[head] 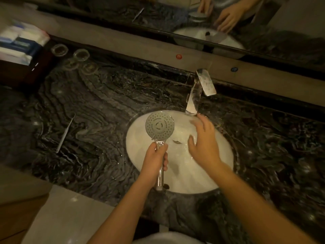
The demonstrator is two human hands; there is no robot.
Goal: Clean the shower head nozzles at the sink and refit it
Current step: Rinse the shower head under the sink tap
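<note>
A chrome shower head [159, 125] with a round grey nozzle face points up at me over the left part of the white oval sink [223, 155]. My left hand [154, 159] grips its chrome handle, whose end sticks out below my fist. My right hand [204, 141] hovers over the basin with fingers spread and relaxed, holding nothing, its fingertips just below the spout of the chrome tap [195, 95]. A thin metal pick [64, 134] lies on the dark marble counter [98, 106] to the left of the sink.
Several clear glass dishes [59, 50] sit at the back left beside a stack of folded white and blue items [19, 44]. A mirror [246, 23] runs along the back wall and reflects my hands. Pale floor [66, 217] shows below the counter edge.
</note>
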